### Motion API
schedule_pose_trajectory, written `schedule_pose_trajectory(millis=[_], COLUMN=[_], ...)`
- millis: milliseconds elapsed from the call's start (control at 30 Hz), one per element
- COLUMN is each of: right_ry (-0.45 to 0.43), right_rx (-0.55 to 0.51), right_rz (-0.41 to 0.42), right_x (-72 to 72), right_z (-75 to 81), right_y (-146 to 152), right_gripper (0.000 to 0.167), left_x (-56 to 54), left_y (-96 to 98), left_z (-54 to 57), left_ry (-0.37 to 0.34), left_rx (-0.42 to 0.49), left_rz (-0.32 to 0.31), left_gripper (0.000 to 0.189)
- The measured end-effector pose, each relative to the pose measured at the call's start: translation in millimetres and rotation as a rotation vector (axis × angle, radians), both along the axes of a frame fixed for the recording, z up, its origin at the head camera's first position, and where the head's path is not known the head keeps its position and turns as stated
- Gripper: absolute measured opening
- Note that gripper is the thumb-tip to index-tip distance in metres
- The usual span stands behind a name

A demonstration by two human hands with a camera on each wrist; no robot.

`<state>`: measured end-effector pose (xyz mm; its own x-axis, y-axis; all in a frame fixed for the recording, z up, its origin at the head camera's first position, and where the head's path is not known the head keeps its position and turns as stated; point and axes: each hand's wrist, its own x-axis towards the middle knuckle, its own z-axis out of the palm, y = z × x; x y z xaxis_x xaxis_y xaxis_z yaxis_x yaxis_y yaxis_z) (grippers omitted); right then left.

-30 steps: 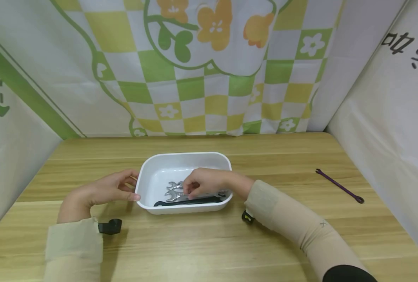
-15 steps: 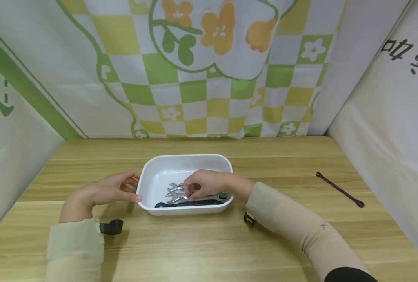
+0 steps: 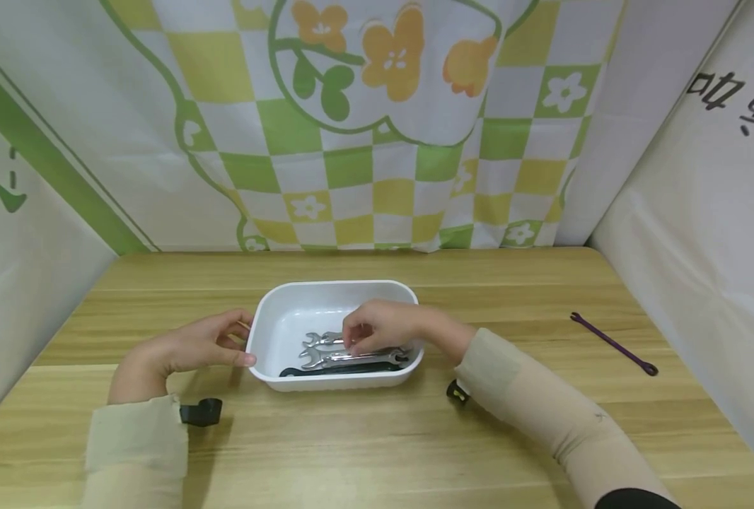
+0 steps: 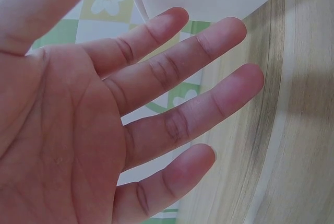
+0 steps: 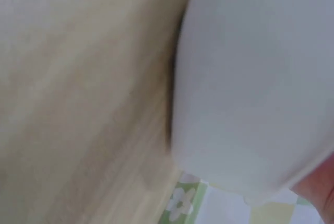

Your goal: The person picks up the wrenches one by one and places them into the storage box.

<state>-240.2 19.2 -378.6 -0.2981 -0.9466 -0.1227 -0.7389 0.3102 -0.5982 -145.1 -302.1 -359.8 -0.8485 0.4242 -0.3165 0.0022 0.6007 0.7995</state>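
A white plastic basin (image 3: pixel 281 318) sits on the table. Inside it lie silver open-ended wrenches (image 3: pixel 313 358) and, along the near wall, a black wrench (image 3: pixel 351 369). My left hand (image 3: pixel 192 348) is at the basin's left side, its thumb touching the near-left rim; the left wrist view shows the other fingers spread and nearly straight. My right hand (image 3: pixel 380 326) reaches over the basin's right side, fingers bent down at the silver wrenches. Whether its fingertips pinch a wrench is hidden. In the right wrist view, the basin's outer wall (image 5: pixel 250 88) covers most of the hand.
A purple wrench (image 3: pixel 614 344) lies alone on the wooden table (image 3: pixel 377 452) at the right. A checked cloth with flowers (image 3: pixel 390 170) hangs behind the table. White panels (image 3: pixel 702 233) stand at both sides.
My right hand has shifted slightly right and up inside the basin, showing more of the silver wrenches. My left hand stays at the basin's rim. The head view has tilted slightly.
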Motion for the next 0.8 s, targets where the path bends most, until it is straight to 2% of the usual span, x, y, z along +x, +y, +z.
schedule_pose_trajectory(millis=[267,533,800], right_ry=[0.025,-0.03,-0.008], right_rx=[-0.065,-0.119,-0.178], right_rz=[-0.032,-0.143,-0.229], right_x=[0.2,9.3,16.7], right_z=[13.9,27.6,31.9], right_y=[22,51,79], right_gripper=[0.011,0.012,0.013], left_x=[-0.4,-0.7,-0.7], left_y=[0.2,-0.9,-0.1], left_z=[-0.2,-1.4,-1.1], left_ry=[0.001,0.006,0.004], left_rx=[0.011,0.017,0.023], left_rz=[-0.009,-0.02,-0.022], left_gripper=[0.065,0.064,0.063])
